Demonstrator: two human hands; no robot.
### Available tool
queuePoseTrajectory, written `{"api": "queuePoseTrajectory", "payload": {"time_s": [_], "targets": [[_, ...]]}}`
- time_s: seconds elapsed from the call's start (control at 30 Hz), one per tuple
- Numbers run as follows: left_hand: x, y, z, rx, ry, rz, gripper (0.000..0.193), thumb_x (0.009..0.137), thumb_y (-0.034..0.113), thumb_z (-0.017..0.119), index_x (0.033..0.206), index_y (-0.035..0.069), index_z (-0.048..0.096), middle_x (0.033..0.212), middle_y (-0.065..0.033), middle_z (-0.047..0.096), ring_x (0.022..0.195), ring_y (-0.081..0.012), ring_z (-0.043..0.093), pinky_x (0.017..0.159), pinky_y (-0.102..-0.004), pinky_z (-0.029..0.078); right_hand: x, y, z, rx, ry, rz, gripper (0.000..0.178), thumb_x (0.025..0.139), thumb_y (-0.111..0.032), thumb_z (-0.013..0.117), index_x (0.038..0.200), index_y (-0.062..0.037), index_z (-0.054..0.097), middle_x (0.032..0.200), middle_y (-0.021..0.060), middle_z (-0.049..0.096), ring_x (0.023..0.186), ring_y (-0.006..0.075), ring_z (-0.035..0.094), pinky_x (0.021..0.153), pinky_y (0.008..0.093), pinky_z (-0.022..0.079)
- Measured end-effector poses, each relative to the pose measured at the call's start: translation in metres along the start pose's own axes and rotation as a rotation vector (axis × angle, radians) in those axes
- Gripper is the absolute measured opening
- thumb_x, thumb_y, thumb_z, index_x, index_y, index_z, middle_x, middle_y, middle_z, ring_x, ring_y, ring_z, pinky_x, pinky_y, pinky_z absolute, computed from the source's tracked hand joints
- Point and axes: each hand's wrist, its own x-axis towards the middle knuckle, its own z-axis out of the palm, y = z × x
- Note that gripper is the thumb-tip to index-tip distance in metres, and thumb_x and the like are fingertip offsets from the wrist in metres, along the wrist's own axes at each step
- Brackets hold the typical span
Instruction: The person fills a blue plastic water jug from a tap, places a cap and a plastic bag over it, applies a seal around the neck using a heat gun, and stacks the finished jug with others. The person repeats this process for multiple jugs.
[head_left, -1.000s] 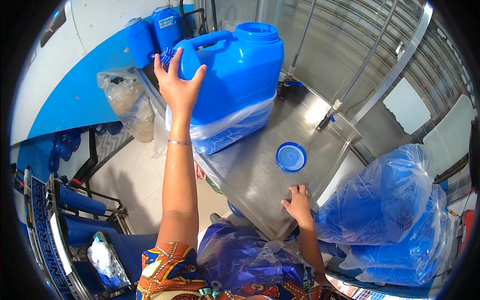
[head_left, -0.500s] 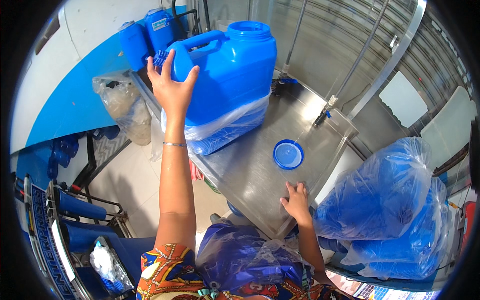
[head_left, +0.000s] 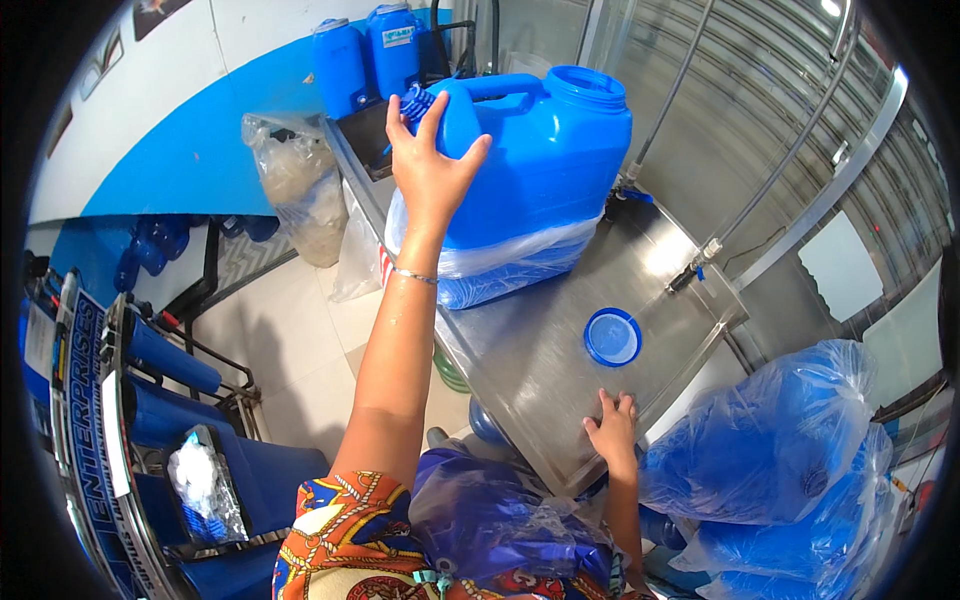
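Note:
A blue plastic jerrycan, its wide mouth uncapped, stands on the steel sink counter, clear plastic film bunched round its lower part. My left hand is raised against its near left end, fingers spread around a small ribbed blue cap; whether they press on it I cannot tell. A round blue lid lies on the steel. Closer to me, my right hand rests with fingers apart at the counter's near edge, holding nothing.
Two taps on pipes, one with a black valve, rise along the counter's far side. Bagged blue containers are stacked at the right. Small blue jugs stand behind at the left, near a clear bag. Blue filter housings are lower left.
The whole view has shifted, so everything appears farther right and slightly lower. Both hands keep nearly the same places against the jerrycan and the counter.

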Motion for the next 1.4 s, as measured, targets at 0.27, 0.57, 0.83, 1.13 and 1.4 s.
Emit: {"api": "queuePoseTrajectory", "payload": {"time_s": [0.27,0.57,0.83,1.13,1.4], "targets": [[0.0,0.005,-0.003,-0.027,-0.021,-0.037,0.067,0.06,0.034,0.083,0.122,0.015,0.063,0.145,-0.0292,0.029,0.122,-0.045,0.047,0.099,-0.048,0.043,0.005,-0.002,-0.002,-0.04,0.001,0.0,0.068,0.071,-0.024,0.076,0.132,-0.0077,0.052,0.13,0.0255,0.041,0.12,0.0435,0.042,0.101,0.0483,0.038],[0.001,0.003,-0.006,-0.052,-0.027,-0.013,0.069,0.062,0.031,0.084,0.126,0.017,0.06,0.146,-0.0274,0.027,0.123,-0.0454,0.045,0.099,-0.0477,0.043,0.002,-0.004,0.005,-0.009,0.036,0.062,0.07,0.07,-0.024,0.076,0.133,-0.0101,0.05,0.135,0.0265,0.04,0.125,0.0454,0.039,0.104,0.0502,0.035],[0.003,-0.034,-0.048,-0.447,-0.276,-0.021,0.072,0.074,0.019,0.072,0.139,0.01,0.044,0.15,-0.0285,0.02,0.133,-0.0455,0.035,0.106,-0.0504,0.035,0.02,-0.108,-0.016,0.208,0.192,-0.071,0.077,0.078,-0.024,0.072,0.144,-0.0106,0.035,0.145,0.0284,0.032,0.135,0.0448,0.028,0.11,0.052,0.026],[-0.09,-0.161,-0.136,-0.565,-0.818,-0.081,0.033,0.075,0.002,0.059,0.108,0.003,0.064,0.122,-0.0184,0.056,0.111,-0.0343,0.055,0.092,-0.0403,0.046,0.12,-0.318,-0.128,0.299,0.737,-0.453,0.077,0.081,-0.025,0.07,0.146,-0.0068,0.031,0.149,0.0252,0.026,0.135,0.0406,0.03,0.111,0.0491,0.024],[-0.156,-0.291,-0.224,0.077,-2.016,-0.227,0.053,0.082,0.041,0.067,0.123,0.007,0.061,0.119,-0.0223,0.06,0.109,-0.0379,0.057,0.095,-0.0435,0.045,0.182,-0.373,-0.11,0.222,1.073,-0.491,0.08,0.076,-0.038,0.073,0.141,-0.0066,0.04,0.133,0.0217,0.047,0.12,0.0394,0.043,0.105,0.0507,0.03]]}}
